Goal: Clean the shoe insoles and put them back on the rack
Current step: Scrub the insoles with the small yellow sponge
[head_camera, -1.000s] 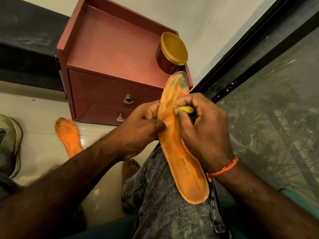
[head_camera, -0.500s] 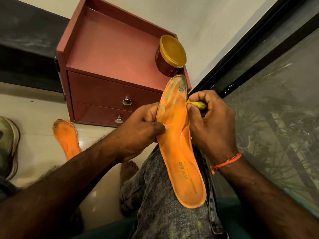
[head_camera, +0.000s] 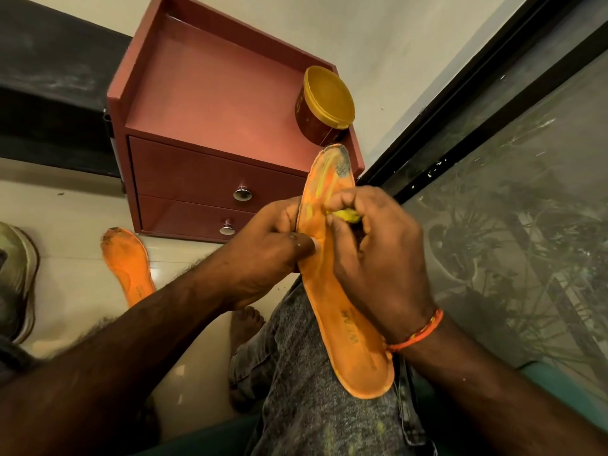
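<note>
A pale tiled floor (head_camera: 75, 205) carries a red drawer cabinet (head_camera: 210, 133) by the far wall. The left hand (head_camera: 263, 251) grips the orange insole (head_camera: 332, 291), printed "WEAR", over the lap; the right hand (head_camera: 378, 255) pinches a yellow cloth (head_camera: 347, 214) against it. A second insole (head_camera: 128, 268) lies on the floor, left.

Matt, grubby foam insole (head_camera: 342, 311) on speckled denim (head_camera: 316, 406) — glossy drawer fronts (head_camera: 197, 179), shiny metal knobs (head_camera: 242, 194).

1. A home, seen from floor level: pale tiled floor (head_camera: 75, 205) and a plain painted wall (head_camera: 378, 34).
2. A small red drawer cabinet (head_camera: 210, 172) stands far left.
3. A dark-framed glass door (head_camera: 513, 179) fills the right.
</note>
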